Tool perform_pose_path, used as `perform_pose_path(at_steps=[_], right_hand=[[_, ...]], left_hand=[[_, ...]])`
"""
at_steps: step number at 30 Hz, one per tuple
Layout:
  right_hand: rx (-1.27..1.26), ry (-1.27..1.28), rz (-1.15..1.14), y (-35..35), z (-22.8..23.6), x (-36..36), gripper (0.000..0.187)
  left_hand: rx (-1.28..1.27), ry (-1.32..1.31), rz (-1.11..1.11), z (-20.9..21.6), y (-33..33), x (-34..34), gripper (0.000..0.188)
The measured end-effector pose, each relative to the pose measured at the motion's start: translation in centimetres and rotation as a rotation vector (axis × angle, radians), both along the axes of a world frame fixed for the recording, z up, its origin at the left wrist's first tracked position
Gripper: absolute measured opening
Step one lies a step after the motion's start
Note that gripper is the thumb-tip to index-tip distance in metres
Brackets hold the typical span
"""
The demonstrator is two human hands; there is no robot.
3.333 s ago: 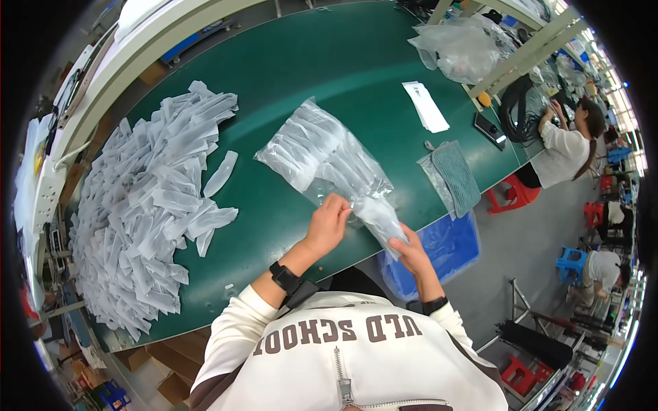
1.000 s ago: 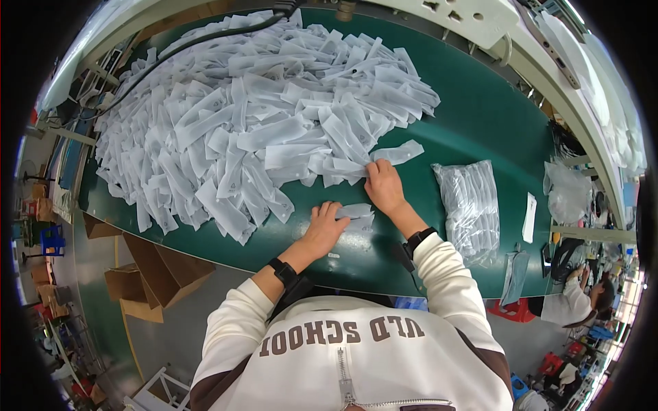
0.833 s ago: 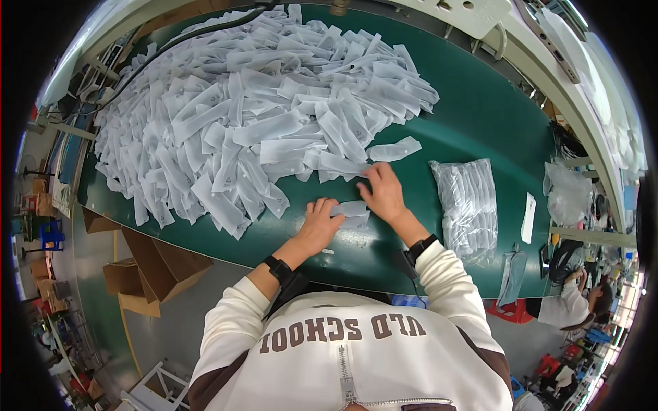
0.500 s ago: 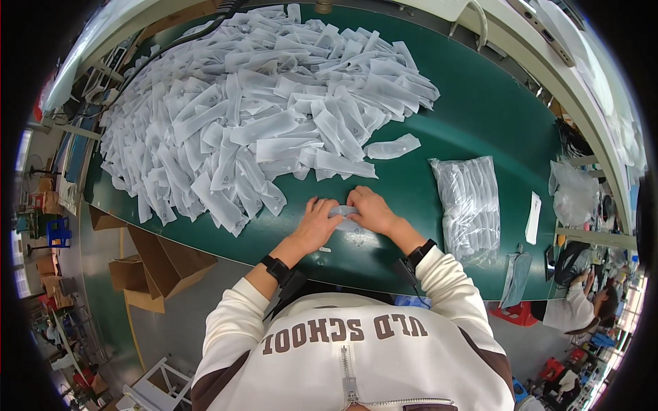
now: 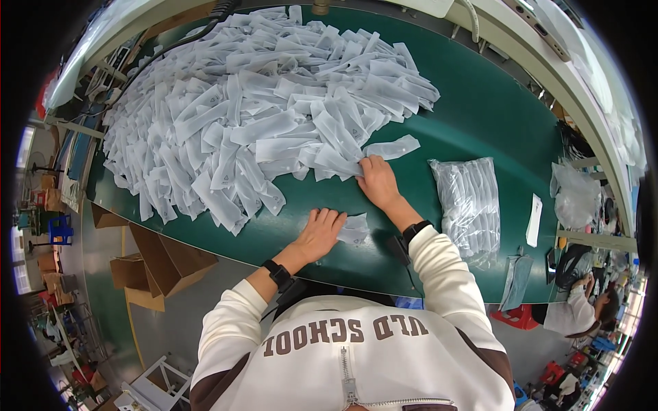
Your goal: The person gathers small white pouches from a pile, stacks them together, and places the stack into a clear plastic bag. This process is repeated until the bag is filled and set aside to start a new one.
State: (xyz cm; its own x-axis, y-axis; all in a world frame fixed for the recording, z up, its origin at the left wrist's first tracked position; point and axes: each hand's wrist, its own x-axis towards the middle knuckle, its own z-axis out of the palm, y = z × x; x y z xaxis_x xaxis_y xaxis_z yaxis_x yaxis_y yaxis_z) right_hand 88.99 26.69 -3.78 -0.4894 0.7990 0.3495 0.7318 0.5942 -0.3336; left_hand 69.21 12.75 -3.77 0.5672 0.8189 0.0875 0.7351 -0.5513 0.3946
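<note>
A large heap of frosted, narrow plastic bags [image 5: 233, 109] covers the left and far part of the table. At the heap's near right edge, my right hand [image 5: 378, 183] has its fingers closed on the end of one bag [image 5: 336, 163]. Closer to me, another frosted bag [image 5: 355, 229] lies on the table, its left end under the fingers of my left hand [image 5: 319, 234]. Those fingers are bent and hold that end; the fingertips are partly hidden. A single frosted bag [image 5: 394, 147] sticks out to the right of the heap, just beyond my right hand.
On the green table [image 5: 480, 109], a clear bag packed with rolled items [image 5: 469, 205] lies to the right. Beyond it are a white strip [image 5: 533, 219] and a grey pouch [image 5: 515, 281]. Open cardboard boxes [image 5: 164, 260] stand on the floor at left. A person [image 5: 572, 308] sits at far right.
My right hand has left the near bag and reached forward to the heap's edge. My left hand has shifted slightly left and nearer; the near bag now lies flatter beside it.
</note>
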Motion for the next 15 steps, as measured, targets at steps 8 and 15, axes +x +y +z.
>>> perform_pose_path(at_steps=[8,15], right_hand=[[-0.315,0.001,0.304,-6.4,0.0,1.0,0.032],[-0.16,0.167,0.148,-1.5,1.1,-3.0,0.027]], left_hand=[[0.246,0.025,-0.053,2.1,0.2,-0.7,0.044],[0.005,0.029,-0.127,-0.1,0.6,-1.1,0.054]])
